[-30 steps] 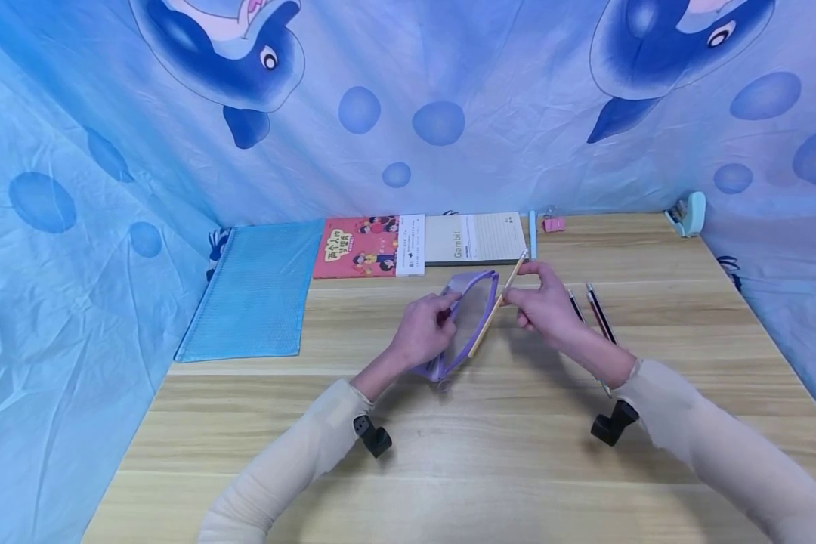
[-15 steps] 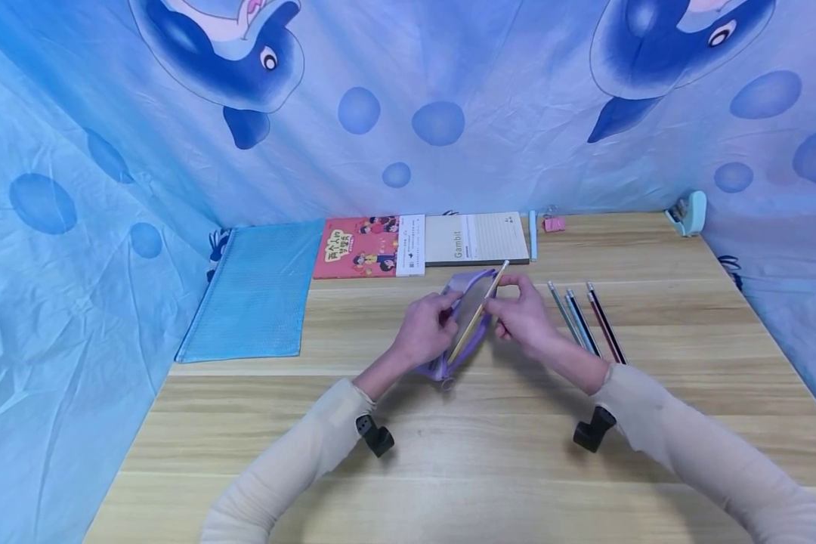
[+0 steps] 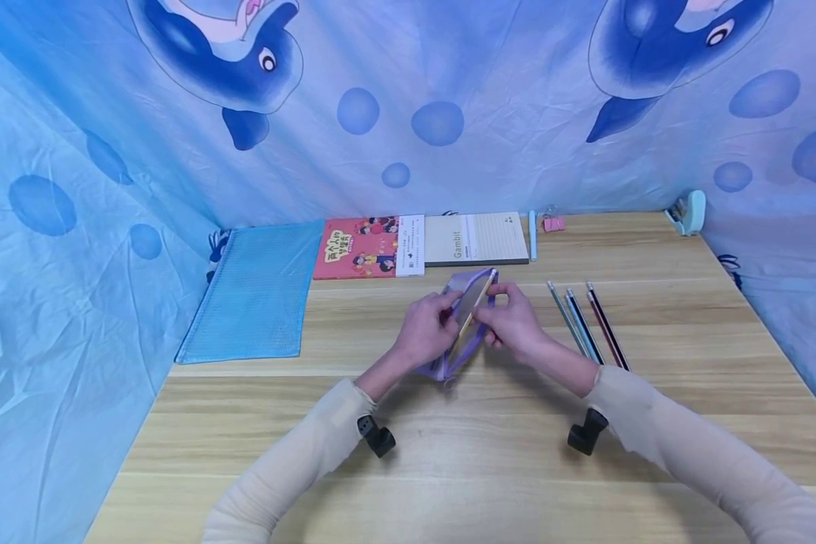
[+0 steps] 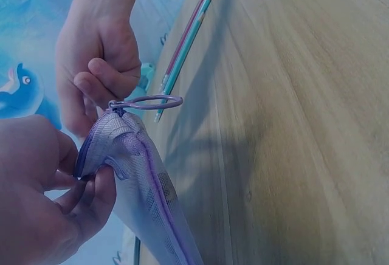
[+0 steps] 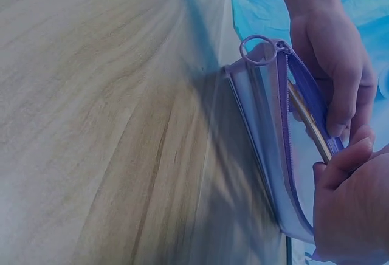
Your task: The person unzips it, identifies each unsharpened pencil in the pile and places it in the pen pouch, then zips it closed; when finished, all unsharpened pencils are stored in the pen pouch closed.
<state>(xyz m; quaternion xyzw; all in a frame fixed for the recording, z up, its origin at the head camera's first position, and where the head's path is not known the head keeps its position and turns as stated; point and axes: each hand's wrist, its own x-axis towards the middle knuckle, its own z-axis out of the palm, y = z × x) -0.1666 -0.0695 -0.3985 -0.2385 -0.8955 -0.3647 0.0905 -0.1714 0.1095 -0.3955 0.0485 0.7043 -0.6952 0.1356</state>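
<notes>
A purple mesh pencil pouch (image 3: 464, 332) stands unzipped on the wooden table (image 3: 449, 453). My left hand (image 3: 447, 311) pinches its near edge and holds the mouth apart; the same grip shows in the left wrist view on the pouch (image 4: 143, 174). My right hand (image 3: 493, 313) pinches a tan pencil (image 3: 474, 304) whose lower part lies inside the pouch. In the right wrist view the pencil (image 5: 309, 125) slants into the pouch (image 5: 267, 143) beside the zip's ring pull (image 5: 258, 49). Three more pencils (image 3: 585, 325) lie on the table to the right.
Along the back edge lie a blue mesh folder (image 3: 255, 287), a red booklet (image 3: 367, 245), a Gambit notebook (image 3: 479, 238), a light blue pen (image 3: 533, 224), a pink clip (image 3: 553, 224) and a teal stapler (image 3: 687, 213). Blue dolphin cloth hangs all round.
My right hand has moved left towards the pouch, and the tan pencil has slid deeper into it. The three pencils on the table are now uncovered. The left hand has kept its grip.
</notes>
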